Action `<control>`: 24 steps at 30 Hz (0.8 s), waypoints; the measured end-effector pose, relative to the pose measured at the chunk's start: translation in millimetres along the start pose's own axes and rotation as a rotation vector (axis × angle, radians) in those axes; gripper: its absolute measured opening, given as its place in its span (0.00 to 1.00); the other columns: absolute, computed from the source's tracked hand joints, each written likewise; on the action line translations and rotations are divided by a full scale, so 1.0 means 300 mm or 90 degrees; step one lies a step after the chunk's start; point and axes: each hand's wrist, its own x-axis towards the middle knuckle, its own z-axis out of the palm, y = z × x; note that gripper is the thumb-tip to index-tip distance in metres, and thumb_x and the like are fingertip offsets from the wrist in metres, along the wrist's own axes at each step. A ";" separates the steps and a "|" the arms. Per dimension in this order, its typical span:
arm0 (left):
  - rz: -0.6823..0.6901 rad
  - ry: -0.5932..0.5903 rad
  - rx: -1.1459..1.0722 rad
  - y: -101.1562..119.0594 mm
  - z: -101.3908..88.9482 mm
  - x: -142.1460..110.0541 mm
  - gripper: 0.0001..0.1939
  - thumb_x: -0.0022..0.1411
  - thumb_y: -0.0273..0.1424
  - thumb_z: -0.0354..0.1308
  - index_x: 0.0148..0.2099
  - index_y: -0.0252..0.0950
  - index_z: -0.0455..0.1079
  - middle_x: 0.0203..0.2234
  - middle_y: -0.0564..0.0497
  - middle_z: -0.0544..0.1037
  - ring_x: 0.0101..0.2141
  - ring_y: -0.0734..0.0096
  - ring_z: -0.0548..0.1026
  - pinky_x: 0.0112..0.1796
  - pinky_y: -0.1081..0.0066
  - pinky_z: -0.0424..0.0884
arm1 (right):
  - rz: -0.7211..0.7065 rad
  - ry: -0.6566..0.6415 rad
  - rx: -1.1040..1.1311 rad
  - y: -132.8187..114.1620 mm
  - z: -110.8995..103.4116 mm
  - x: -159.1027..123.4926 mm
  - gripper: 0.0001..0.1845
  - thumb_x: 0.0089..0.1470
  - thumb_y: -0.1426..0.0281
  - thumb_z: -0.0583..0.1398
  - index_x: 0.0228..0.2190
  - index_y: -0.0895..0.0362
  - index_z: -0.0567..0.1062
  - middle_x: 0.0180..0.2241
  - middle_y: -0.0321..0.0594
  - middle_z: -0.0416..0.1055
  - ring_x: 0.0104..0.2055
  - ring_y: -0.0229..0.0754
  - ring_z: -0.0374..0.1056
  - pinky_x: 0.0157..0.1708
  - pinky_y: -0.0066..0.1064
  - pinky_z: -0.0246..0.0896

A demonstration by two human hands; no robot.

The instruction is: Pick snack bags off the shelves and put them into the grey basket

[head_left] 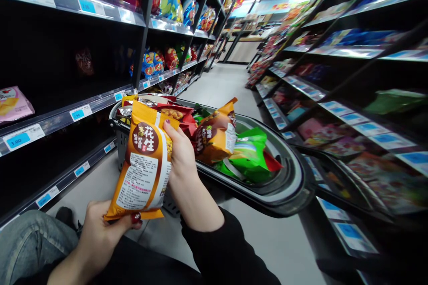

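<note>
While the left hand pinches its bottom edge and the right hand clamps its right side, the shiny orange bag, brown-circled and white-panelled, tilts before the filled basket's rim, with open floor running between shelves.

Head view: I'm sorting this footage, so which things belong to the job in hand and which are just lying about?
Part of it, it seems:
- orange packet, in left hand and right hand
- basket
- green bag inside it

Just about:
- pink packet, left shelf
- price labels
- green packet, right shelf
</note>
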 end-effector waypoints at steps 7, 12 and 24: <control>-0.005 0.001 0.007 -0.002 -0.002 0.002 0.10 0.54 0.31 0.57 0.26 0.32 0.74 0.23 0.48 0.79 0.29 0.63 0.77 0.34 0.70 0.72 | 0.014 0.001 0.017 0.001 -0.003 0.003 0.04 0.51 0.77 0.56 0.28 0.57 0.68 0.21 0.33 0.74 0.20 0.36 0.70 0.30 0.32 0.70; -0.003 0.002 0.005 -0.010 -0.002 0.005 0.09 0.54 0.31 0.57 0.27 0.32 0.75 0.23 0.48 0.79 0.30 0.63 0.77 0.33 0.71 0.72 | 0.014 0.001 0.013 0.000 -0.002 0.004 0.04 0.51 0.77 0.56 0.27 0.58 0.68 0.21 0.34 0.74 0.19 0.35 0.69 0.27 0.30 0.70; 0.011 0.018 0.014 -0.006 0.000 0.004 0.08 0.54 0.30 0.58 0.28 0.33 0.76 0.23 0.49 0.80 0.29 0.64 0.77 0.32 0.73 0.71 | 0.002 -0.003 0.004 0.002 0.001 0.005 0.03 0.49 0.77 0.57 0.26 0.57 0.68 0.22 0.33 0.74 0.20 0.34 0.69 0.21 0.25 0.66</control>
